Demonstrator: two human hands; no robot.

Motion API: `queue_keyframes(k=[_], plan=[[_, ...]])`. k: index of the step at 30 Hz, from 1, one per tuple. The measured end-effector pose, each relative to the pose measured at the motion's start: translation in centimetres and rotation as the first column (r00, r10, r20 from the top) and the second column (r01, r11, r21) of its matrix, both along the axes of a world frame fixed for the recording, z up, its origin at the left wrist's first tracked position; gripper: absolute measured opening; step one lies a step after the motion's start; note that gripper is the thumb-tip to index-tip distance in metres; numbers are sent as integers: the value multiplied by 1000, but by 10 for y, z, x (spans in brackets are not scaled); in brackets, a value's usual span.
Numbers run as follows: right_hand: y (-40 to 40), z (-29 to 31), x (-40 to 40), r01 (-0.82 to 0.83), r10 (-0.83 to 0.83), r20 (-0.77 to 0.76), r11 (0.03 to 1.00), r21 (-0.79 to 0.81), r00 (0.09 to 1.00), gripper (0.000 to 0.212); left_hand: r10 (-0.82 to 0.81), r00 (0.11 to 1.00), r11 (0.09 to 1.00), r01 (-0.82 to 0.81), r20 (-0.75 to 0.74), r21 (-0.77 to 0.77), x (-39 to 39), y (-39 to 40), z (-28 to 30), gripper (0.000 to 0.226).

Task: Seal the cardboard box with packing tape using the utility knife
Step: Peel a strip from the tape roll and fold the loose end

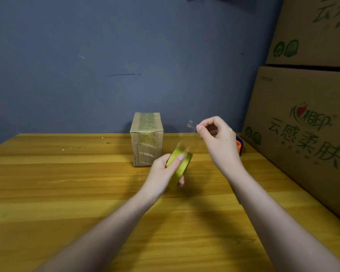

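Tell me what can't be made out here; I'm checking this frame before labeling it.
- Orange object, head view: mostly hidden behind the right hand; whether it is the knife is unclear.
- Tape strip: transparent, its run to the tape roll hardly shows.
- Print on the small box: too small.
- Big cartons: cut off at right edge.

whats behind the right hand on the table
An orange and blue object peeks out behind the right hand, which pinches a clear tape strip. The hand covers most of it, so I cannot tell what it is.
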State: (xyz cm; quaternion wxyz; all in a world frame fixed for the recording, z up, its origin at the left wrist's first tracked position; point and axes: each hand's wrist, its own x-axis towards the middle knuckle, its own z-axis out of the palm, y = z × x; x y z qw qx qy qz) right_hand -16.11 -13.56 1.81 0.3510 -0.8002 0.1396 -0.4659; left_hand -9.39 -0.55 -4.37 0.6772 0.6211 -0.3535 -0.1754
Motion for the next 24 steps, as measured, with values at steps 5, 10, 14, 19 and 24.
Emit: queue_keyframes(k=[5,10,14,19,24], plan=[[-6,-7,5,-56,67,-73,987,148,995,6,31,989,996,-19,145,-84,-1,9,6,35],[-2,-8,5,-140,177,-127,956,258,976,8,95,965,991,-69,245,-110,-2,13,8,24],[-2,-6,1,-205,278,-168,912,354,946,14,124,944,989,-92,307,-117,-6,16,10,24],[-2,-8,0,-244,361,-215,869,431,907,19,120,931,989,-82,345,-123,-8,19,12,15],[-1,-15,0,-292,442,-176,793,534,879,18,129,915,989,-92,381,-115,-7,20,12,14]])
